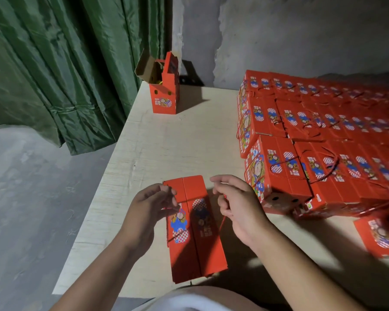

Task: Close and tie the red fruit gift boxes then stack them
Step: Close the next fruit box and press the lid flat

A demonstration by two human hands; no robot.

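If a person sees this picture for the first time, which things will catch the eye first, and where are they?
First comes the big block of closed red boxes filling the right side of the pale table. Next, at the near edge, the left hand and right hand each pinch a thin red string over one closed box. At the far left corner, one open box stands upright before a green curtain.

Pale wood-grain tabletop (166, 144) against a rough grey plastered wall (301, 37). Glossy green pleated curtain (61, 70) hangs left, reaching the grey concrete floor (32, 198). Light dim, hard shadows.
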